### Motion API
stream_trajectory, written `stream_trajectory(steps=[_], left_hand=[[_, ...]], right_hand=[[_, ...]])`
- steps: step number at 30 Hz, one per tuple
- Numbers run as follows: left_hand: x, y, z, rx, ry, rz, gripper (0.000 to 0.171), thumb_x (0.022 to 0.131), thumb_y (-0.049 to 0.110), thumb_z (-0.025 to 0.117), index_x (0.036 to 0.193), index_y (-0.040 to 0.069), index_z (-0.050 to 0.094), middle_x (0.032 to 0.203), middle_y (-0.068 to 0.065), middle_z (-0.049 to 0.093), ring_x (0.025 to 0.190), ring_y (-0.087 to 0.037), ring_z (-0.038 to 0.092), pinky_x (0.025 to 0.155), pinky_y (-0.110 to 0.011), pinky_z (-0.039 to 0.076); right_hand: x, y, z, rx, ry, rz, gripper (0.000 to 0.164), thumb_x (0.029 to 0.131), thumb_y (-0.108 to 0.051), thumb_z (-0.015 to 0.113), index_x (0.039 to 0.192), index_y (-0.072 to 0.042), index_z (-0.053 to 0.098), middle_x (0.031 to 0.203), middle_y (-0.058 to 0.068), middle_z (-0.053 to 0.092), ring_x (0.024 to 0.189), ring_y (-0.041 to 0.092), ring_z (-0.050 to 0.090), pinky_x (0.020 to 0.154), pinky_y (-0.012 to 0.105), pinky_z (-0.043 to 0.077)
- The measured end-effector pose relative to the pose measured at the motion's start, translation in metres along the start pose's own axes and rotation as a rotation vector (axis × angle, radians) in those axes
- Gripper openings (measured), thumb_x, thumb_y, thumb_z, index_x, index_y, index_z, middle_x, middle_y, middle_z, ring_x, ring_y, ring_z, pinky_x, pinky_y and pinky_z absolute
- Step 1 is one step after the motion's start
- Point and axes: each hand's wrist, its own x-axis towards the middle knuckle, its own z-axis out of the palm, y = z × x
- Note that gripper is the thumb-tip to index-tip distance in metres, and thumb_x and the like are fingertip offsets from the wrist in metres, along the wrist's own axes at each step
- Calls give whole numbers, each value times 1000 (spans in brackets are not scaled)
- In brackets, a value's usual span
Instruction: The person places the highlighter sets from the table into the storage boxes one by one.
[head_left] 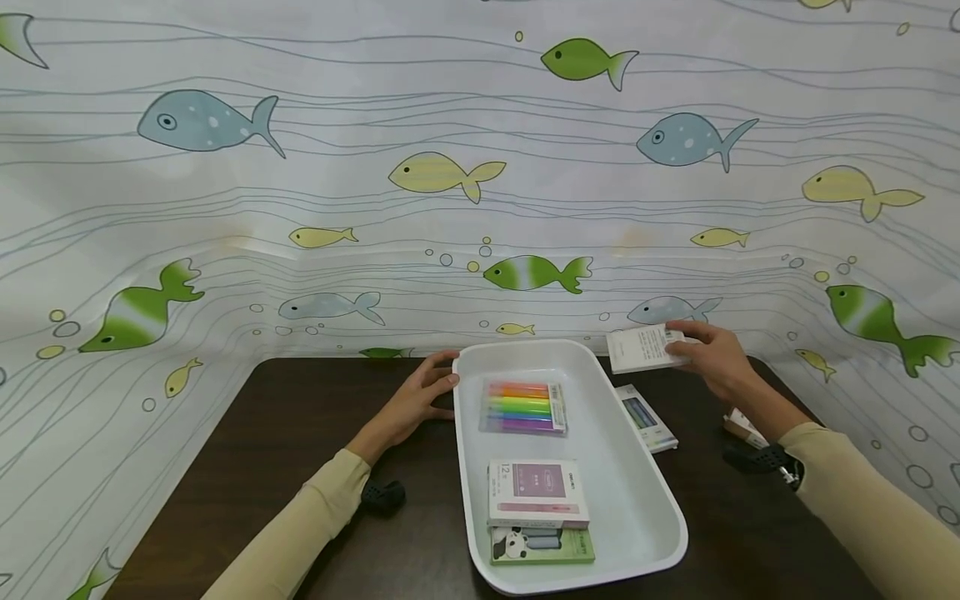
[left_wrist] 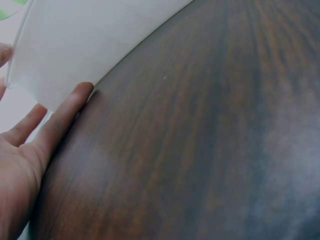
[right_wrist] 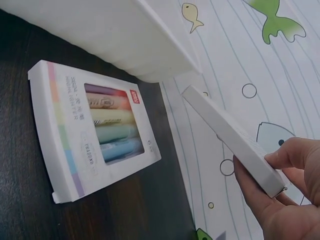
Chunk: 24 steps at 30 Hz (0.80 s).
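My right hand (head_left: 712, 358) pinches a thin white box (head_left: 645, 347) between thumb and fingers, raised beyond the tray's far right side. Small print covers its face in the head view; the right wrist view shows it nearly edge-on. My left hand (head_left: 420, 387) touches the far left wall of a white tray (head_left: 637, 500), its fingers extended along the outside and up at the rim. Inside the tray lie a clear pack of rainbow-coloured pens (head_left: 522, 407) and a pink-and-white box (head_left: 536, 492) partly on a green panda box (head_left: 543, 546).
Against the tray's right side lies a white highlighter box (right_wrist: 100, 135) with a window showing pastel pens. Another small box (head_left: 744, 427) is partly hidden by the right forearm. A fish-print sheet (head_left: 480, 208) rises behind the dark wooden table (head_left: 300, 433).
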Motion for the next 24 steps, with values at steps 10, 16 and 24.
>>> stream_trajectory(steps=[10,16,24], left_hand=[[1,0,-1,2,4,-3,52,106,30,60,154,27,38,153,-13,36,134,-35,47,89,-54,55],[2,-1,-1,5,1,1,52,107,29,59,154,26,37,153,-14,36,133,-36,47,89,-54,55],[2,-1,-1,0,-1,-1,53,106,30,60,154,26,37,153,-14,36,134,-36,47,89,-55,55]], right_hand=[[-1,-11,7,64,9,-16,58,101,-12,67,151,6,42,152,25,28,104,14,57,81,25,57],[3,-12,6,88,0,-32,59,101,-11,66,152,6,41,157,25,23,106,15,55,82,24,56],[5,-12,18,139,-18,-44,57,100,-6,67,150,7,43,154,21,27,102,14,59,80,27,58]])
